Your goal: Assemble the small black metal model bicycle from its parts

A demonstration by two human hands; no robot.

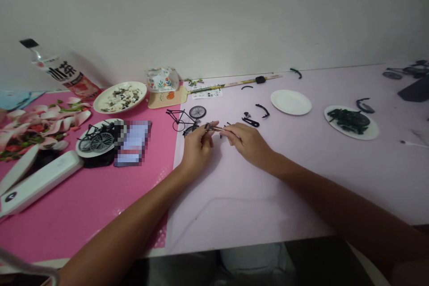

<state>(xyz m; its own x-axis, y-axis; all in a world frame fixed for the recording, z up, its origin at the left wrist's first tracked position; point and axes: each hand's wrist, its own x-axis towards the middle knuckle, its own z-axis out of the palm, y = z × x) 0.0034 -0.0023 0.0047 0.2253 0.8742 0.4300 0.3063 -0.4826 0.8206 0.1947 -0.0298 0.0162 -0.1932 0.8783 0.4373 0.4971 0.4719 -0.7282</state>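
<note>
Near the middle of the table, my left hand (198, 147) is closed on a small dark part (209, 126), pinched between thumb and fingertips. My right hand (250, 143) grips slim metal tweezers (218, 129), their tips reaching to that part; whether they clasp it is too small to tell. Just beyond my left hand lies a black toy bicycle frame (181, 119) with a spoked wheel (197, 112) beside it. A second wheel is partly covered by my hand. Past my right hand rest a black slotted piece (250, 122) and a curved black piece (263, 110).
White plates stand around: one bare (291, 102), one with dark green parts (375, 132), one with black wheels (80, 145). Leftward are a phone (134, 143), a bowl (100, 103), a drink bottle (67, 69), a white device (43, 183) and pink petal-like pieces (43, 120). A fly swatter (167, 98) lies behind.
</note>
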